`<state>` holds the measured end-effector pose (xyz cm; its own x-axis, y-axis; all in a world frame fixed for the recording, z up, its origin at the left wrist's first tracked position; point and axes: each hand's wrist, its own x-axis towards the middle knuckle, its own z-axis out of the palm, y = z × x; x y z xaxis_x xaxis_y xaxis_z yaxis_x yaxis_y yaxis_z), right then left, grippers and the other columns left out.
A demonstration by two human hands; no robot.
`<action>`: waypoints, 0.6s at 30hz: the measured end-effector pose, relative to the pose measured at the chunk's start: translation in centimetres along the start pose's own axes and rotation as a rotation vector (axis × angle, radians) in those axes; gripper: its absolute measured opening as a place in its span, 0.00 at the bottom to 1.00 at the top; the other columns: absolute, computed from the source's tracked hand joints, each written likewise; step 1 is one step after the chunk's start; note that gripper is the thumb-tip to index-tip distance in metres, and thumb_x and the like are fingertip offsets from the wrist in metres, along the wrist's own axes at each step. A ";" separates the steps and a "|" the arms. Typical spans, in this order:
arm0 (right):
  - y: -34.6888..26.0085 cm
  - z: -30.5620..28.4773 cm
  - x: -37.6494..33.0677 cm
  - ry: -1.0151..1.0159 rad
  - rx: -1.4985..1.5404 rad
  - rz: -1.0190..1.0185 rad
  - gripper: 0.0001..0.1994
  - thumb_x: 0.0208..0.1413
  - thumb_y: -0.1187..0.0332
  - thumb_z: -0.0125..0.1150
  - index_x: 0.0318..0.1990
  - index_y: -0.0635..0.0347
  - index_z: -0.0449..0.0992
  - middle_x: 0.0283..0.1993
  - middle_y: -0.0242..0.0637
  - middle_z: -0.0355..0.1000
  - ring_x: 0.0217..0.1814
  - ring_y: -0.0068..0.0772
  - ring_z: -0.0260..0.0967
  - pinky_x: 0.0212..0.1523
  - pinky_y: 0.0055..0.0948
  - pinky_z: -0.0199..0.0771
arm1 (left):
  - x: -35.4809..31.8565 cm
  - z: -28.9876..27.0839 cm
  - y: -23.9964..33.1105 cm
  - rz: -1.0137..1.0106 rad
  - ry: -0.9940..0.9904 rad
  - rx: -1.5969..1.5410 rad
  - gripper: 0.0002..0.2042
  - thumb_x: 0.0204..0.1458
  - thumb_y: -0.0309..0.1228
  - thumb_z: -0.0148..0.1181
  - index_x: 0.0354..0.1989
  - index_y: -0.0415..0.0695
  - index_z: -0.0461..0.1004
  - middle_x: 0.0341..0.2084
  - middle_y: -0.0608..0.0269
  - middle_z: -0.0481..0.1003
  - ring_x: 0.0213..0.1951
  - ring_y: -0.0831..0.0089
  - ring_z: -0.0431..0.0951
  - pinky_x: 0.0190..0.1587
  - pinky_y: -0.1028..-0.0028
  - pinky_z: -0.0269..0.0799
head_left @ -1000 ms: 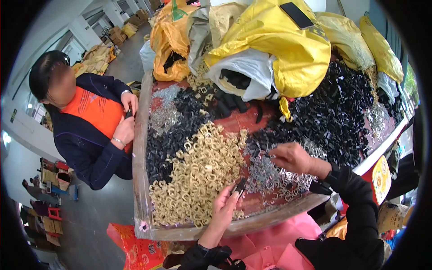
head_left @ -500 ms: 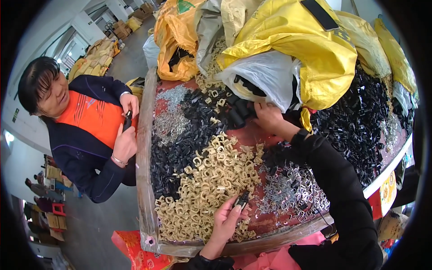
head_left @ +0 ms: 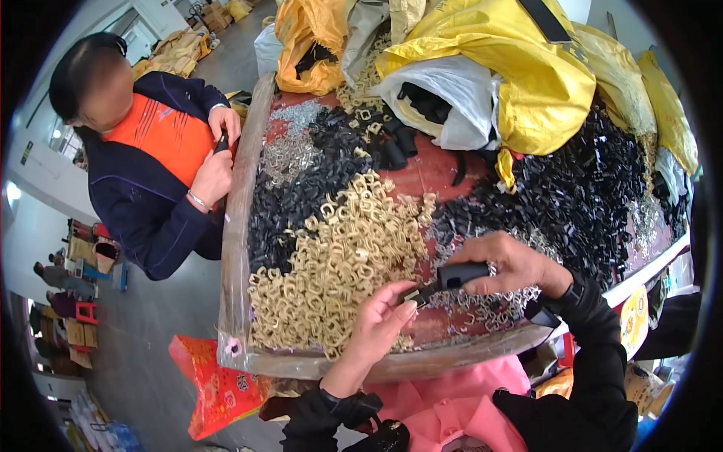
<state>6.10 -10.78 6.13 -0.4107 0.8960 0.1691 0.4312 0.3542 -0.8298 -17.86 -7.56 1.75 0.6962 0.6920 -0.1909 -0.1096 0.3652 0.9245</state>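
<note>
Over the near part of the red tabletop [head_left: 437,331], my two hands come together. Pinched in the fingers of my left hand [head_left: 373,324] is a small black plastic part [head_left: 416,296] with a metal piece on it. My right hand [head_left: 512,264] grips a black tubular sleeve [head_left: 461,276], whose left end meets or nearly meets that part; the exact contact is hard to see. Below the left fingers lies a heap of beige U-shaped clips [head_left: 331,264]. Under the right hand are shiny metal clips [head_left: 493,320].
A wooden rim [head_left: 316,365] edges the table. Black plastic pieces [head_left: 587,203] are heaped to the right. Yellow sacks [head_left: 527,105] and a white bag [head_left: 471,98] with black sleeves stand at the back. Across the left edge, a co-worker [head_left: 158,151] handles a black part.
My right hand has come back from beside the white bag toward my left hand, now holding a black sleeve. My left hand still holds the small black part. The view has shifted.
</note>
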 end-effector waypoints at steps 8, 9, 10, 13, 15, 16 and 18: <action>-4.4 3.5 -5.0 -0.045 0.093 0.027 0.18 0.44 0.64 0.56 0.41 0.67 0.66 0.31 0.43 0.66 0.33 0.41 0.66 0.32 0.31 0.65 | -3.8 3.6 0.8 0.019 -0.104 0.206 0.14 0.47 0.28 0.52 0.42 0.36 0.64 0.22 0.70 0.67 0.22 0.86 0.63 0.26 0.86 0.60; -4.7 3.9 -5.5 -0.028 0.092 0.034 0.19 0.44 0.64 0.56 0.42 0.67 0.66 0.31 0.43 0.67 0.33 0.41 0.66 0.32 0.30 0.65 | -4.1 4.0 0.7 0.020 -0.108 0.209 0.14 0.47 0.28 0.52 0.42 0.36 0.64 0.22 0.70 0.67 0.22 0.86 0.63 0.26 0.86 0.60; -5.0 4.2 -6.1 -0.011 0.092 0.041 0.19 0.44 0.64 0.57 0.42 0.67 0.66 0.32 0.44 0.67 0.34 0.41 0.66 0.33 0.30 0.65 | -4.3 4.3 0.6 0.007 -0.118 0.201 0.14 0.47 0.28 0.52 0.42 0.36 0.64 0.22 0.70 0.67 0.22 0.86 0.62 0.26 0.86 0.60; -5.4 4.9 -7.6 0.021 0.058 0.044 0.19 0.44 0.63 0.56 0.42 0.67 0.65 0.33 0.44 0.67 0.34 0.40 0.66 0.34 0.29 0.65 | -4.8 5.1 0.1 -0.020 -0.143 0.189 0.14 0.47 0.28 0.52 0.42 0.36 0.64 0.22 0.70 0.67 0.22 0.86 0.62 0.26 0.86 0.60; -5.4 5.3 -8.4 0.037 -0.004 0.037 0.20 0.45 0.63 0.56 0.43 0.67 0.65 0.34 0.45 0.67 0.35 0.40 0.66 0.34 0.29 0.65 | -5.1 5.6 -0.3 -0.052 -0.151 0.193 0.14 0.47 0.28 0.51 0.42 0.35 0.64 0.23 0.69 0.67 0.22 0.86 0.62 0.26 0.86 0.60; -5.3 5.5 -8.7 0.043 -0.004 0.038 0.20 0.45 0.63 0.56 0.43 0.67 0.65 0.34 0.45 0.67 0.35 0.40 0.66 0.34 0.29 0.65 | -5.1 5.7 -0.5 -0.069 -0.154 0.194 0.14 0.47 0.28 0.51 0.42 0.35 0.64 0.23 0.69 0.67 0.23 0.86 0.63 0.26 0.86 0.61; -5.0 6.0 -9.2 0.085 0.054 0.038 0.20 0.46 0.64 0.55 0.44 0.67 0.65 0.35 0.44 0.67 0.35 0.40 0.66 0.35 0.29 0.65 | -5.2 5.9 -0.7 -0.075 -0.169 0.214 0.14 0.47 0.27 0.51 0.42 0.34 0.64 0.23 0.68 0.68 0.23 0.86 0.63 0.26 0.86 0.61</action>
<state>2.90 -22.45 5.48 -0.3238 0.9290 0.1794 0.4002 0.3063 -0.8637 -17.22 -15.12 4.06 0.8071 0.5478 -0.2204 0.0869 0.2590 0.9620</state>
